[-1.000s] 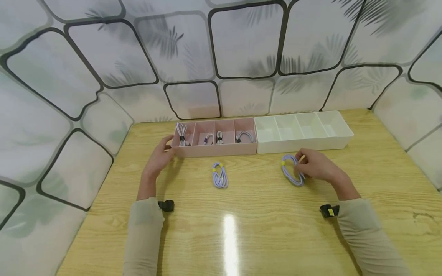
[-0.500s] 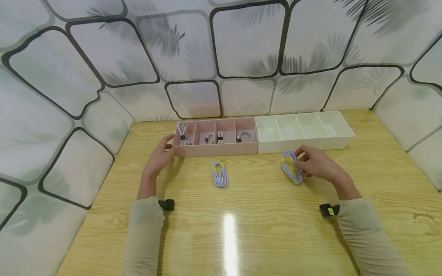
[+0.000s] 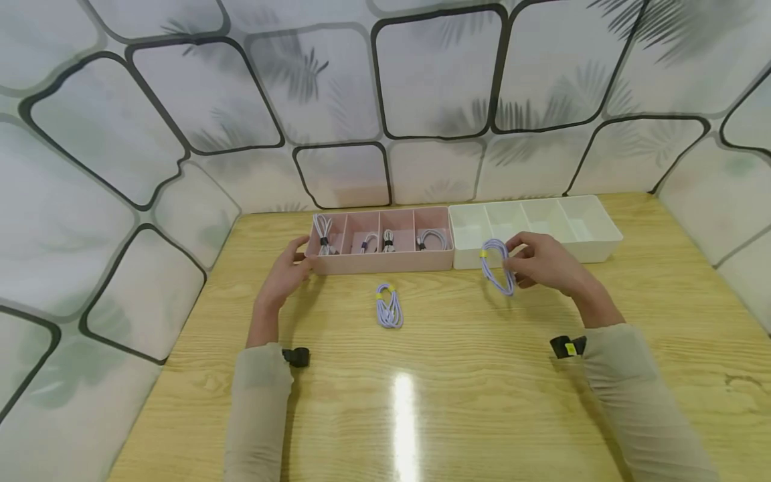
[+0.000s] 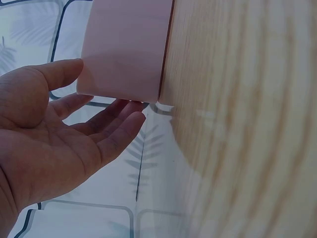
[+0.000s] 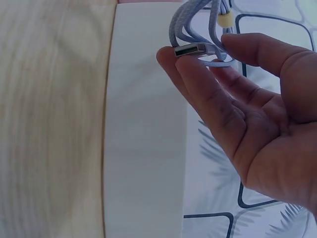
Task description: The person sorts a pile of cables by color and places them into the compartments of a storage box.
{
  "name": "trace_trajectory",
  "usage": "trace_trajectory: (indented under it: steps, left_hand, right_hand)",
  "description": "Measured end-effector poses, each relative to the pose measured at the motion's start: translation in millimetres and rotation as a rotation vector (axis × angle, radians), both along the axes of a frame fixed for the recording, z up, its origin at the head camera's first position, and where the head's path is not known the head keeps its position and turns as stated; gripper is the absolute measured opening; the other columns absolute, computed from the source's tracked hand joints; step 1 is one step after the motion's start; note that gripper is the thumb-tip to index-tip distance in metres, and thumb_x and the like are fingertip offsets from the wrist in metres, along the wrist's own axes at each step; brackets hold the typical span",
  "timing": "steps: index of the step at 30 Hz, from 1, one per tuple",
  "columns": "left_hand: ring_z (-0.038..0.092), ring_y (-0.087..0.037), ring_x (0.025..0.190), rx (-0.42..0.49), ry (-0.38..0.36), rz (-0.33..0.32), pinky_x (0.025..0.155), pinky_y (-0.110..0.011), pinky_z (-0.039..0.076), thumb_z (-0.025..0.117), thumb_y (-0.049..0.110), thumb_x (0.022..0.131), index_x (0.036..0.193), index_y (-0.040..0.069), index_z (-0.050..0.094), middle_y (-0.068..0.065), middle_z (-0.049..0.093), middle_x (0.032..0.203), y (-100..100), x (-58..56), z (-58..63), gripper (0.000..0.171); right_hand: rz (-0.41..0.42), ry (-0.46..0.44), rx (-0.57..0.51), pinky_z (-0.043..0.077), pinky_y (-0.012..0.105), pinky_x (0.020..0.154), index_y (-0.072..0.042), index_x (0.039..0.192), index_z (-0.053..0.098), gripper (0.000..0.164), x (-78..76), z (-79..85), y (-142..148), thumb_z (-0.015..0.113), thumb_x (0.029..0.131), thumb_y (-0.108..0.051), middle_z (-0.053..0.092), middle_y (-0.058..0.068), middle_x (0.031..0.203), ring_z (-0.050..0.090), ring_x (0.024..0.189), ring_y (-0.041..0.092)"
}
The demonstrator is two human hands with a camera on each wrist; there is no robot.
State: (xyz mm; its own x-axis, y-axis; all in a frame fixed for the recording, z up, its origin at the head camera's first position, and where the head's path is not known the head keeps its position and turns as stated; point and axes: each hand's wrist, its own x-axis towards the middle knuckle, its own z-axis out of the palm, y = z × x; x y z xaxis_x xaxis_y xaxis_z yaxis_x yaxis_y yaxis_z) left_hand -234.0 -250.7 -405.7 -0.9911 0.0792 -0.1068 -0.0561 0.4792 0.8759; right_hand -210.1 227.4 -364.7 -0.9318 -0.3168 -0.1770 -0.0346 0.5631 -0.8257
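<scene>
My right hand (image 3: pixel 545 262) pinches a coiled lilac charging cable (image 3: pixel 498 268) with a yellow tie. The coil hangs in front of the white divided box (image 3: pixel 536 253), above the table. Its USB plug (image 5: pixel 190 49) shows at the fingertips in the right wrist view. My left hand (image 3: pixel 283 276) rests its fingertips against the left end of the pink divided box (image 3: pixel 385 263), fingers relaxed; the thumb touches near the rim in the left wrist view. Between the hands, a second lilac cable coil (image 3: pixel 389 308) with a yellow tie lies on the table.
Several tied cables sit in the pink box, including a white cable bundle (image 3: pixel 323 231) at the left and a grey coil (image 3: pixel 432 237) at the right. The boxes stand end to end near the back of the wooden table (image 3: pixel 349 388), before a patterned backdrop (image 3: pixel 440 73).
My right hand has lifted the lilac cable coil off the table and carried it forward and slightly left, toward the white box. My left hand stays at the pink box's end.
</scene>
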Motion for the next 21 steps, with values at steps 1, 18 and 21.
trace_trajectory:
  steps: [1, 18, 21]
  left_hand:
    - [0.051, -0.038, 0.110, 0.006, -0.001, -0.001, 0.092, -0.050, 0.047, 0.046, 0.021, 0.105, 0.158, 0.011, 0.025, -0.031, 0.044, 0.139, -0.1, 0.2, 0.4, 0.057]
    - [0.052, -0.039, 0.112, 0.018, -0.006, 0.000, 0.091, -0.049, 0.048, 0.047, 0.020, 0.105, 0.158, 0.010, 0.024, -0.031, 0.045, 0.140, -0.9, 1.4, 4.4, 0.058]
    - [0.052, -0.040, 0.115, 0.024, -0.008, -0.003, 0.092, -0.051, 0.047, 0.047, 0.020, 0.105, 0.158, 0.010, 0.024, -0.032, 0.044, 0.141, 0.0, 2.4, 5.6, 0.059]
  right_hand:
    - [-0.008, 0.002, -0.004, 0.059, 0.044, 0.073, 0.007, 0.129, 0.051, 0.038, -2.6, 2.4, -1.3, 0.058, 0.099, -0.017, 0.066, 0.027, 0.109, 0.070, 0.081, 0.026]
    - [-0.269, 0.034, -0.118, 0.060, 0.032, 0.068, 0.008, 0.130, 0.049, 0.043, -63.9, 11.5, -26.1, 0.059, 0.097, -0.018, 0.059, 0.026, 0.115, 0.068, 0.071, 0.012]
    - [-0.322, 0.055, -0.130, 0.059, 0.027, 0.063, 0.008, 0.127, 0.051, 0.041, -69.8, 10.8, -31.2, 0.060, 0.095, -0.016, 0.062, 0.023, 0.109, 0.067, 0.066, 0.009]
